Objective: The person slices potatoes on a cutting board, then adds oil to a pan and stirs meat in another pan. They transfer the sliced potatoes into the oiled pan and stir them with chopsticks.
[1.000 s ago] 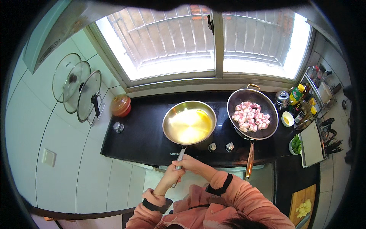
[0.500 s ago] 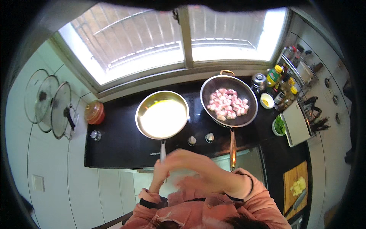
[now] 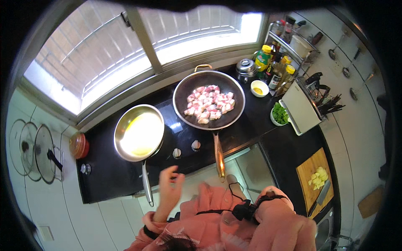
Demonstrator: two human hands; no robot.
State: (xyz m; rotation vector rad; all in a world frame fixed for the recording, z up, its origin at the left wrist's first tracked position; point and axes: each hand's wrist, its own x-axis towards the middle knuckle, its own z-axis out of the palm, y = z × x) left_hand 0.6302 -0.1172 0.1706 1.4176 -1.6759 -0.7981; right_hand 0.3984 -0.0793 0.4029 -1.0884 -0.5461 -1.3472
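- Unlike a second ago, no hand is on the silver pan (image 3: pixel 120 136) or its long handle (image 3: pixel 147 184).
- The left grip (image 3: pixel 170 188) has its fingers loose with nothing in it, just right of the handle, not touching it.
- The right grip is out of sight, so I cannot tell how it is; only the right sleeve (image 3: pixel 276 209) shows.
- So the silver pan sits by itself, ahead and a bit left of the left grip, with yellow liquid (image 3: pixel 144 151) in it.
- Two pans: that one, and a dark pan (image 3: pixel 228 115) ahead and right of the left grip. Its pink meat bits (image 3: pixel 209 102) are too many to count.
- Two knobs (image 3: pixel 177 153), close ahead of the left grip.
- Three clear lids (image 3: pixel 45 154), far left of it.
- Two white bowls (image 3: pixel 274 119), far ahead and right: one yellow inside, one with green leaves (image 3: pixel 279 112).
- One wooden board (image 3: pixel 324 157), far right on the black counter (image 3: pixel 284 148), with one knife (image 3: pixel 323 193) and a pale yellow heap (image 3: pixel 319 177).
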